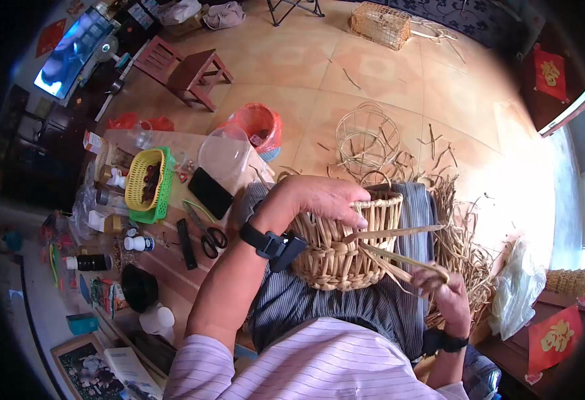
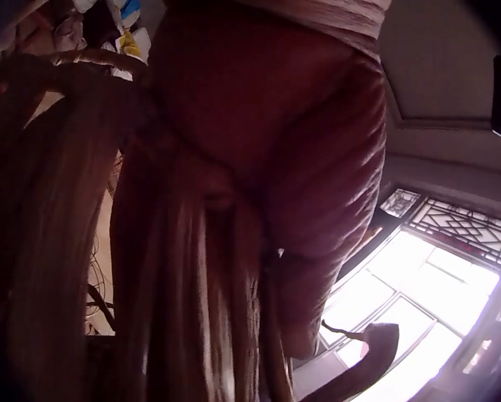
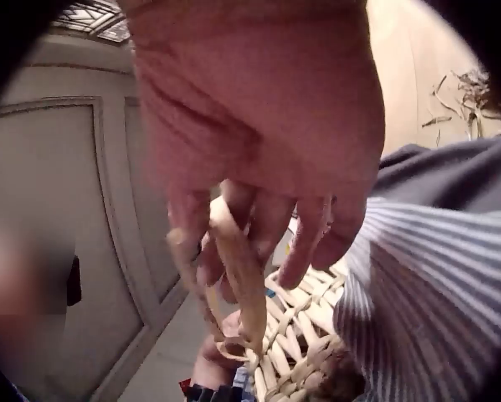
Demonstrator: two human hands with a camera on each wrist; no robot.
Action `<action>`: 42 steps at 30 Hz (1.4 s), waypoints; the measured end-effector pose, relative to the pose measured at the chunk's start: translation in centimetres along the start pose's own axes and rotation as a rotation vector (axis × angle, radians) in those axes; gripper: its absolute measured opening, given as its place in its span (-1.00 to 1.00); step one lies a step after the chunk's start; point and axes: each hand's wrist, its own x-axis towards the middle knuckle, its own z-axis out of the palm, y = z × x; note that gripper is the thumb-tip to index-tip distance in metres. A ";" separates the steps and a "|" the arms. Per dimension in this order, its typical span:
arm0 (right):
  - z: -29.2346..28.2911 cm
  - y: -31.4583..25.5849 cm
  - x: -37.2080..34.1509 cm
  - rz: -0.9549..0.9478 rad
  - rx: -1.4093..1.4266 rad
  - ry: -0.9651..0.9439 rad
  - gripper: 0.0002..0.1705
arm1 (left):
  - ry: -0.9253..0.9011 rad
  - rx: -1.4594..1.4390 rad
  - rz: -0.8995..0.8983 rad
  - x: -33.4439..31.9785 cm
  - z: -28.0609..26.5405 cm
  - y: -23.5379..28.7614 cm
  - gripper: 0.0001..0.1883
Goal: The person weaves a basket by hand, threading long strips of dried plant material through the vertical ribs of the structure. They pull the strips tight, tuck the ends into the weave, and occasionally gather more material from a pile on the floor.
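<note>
"Where do we find the basket [image 1: 342, 270]?"

"We see it on the person's lap, against the striped trousers [image 1: 346, 307], with the left hand [image 1: 326, 199] across its rim."

"And how do we find those fingers?"

"Clamped on the basket's wall, by the rim; some of them we can't make out, as they are hidden."

"What do we see of the right hand [image 1: 447, 293]?"

"We see it just beside the basket, fingers clamped on a strand [image 1: 392, 255] that runs out from the wall. In the right wrist view, we make out the strand bent in a loop between the fingers, with other fingertips slightly apart."

"Do we count a second strand [image 1: 399, 232]?"

"We do: it juts sideways from the wall, above the first."

"And around us?"

"We have straw [image 1: 466, 267] on the floor by the right leg, and on the table [image 1: 172, 141] at left, scissors [image 1: 204, 231] near a phone [image 1: 211, 193]."
</note>
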 end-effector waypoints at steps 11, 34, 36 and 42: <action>2.0 -4.3 2.7 -0.061 -0.597 -0.229 -0.69 | -0.004 -0.055 -0.033 -0.4 0.4 -0.1 -0.53; 11.7 -6.8 6.3 0.160 0.027 -0.035 -0.35 | -0.003 -0.061 -0.060 -0.5 0.2 1.2 -0.52; 12.7 -5.1 8.0 0.151 0.112 -0.053 -0.40 | 0.049 0.059 -0.042 0.1 0.3 0.4 -0.51; 13.9 -2.8 7.2 -0.434 -0.500 -0.169 -0.53 | 0.028 -0.062 0.009 -0.5 0.2 0.0 -0.50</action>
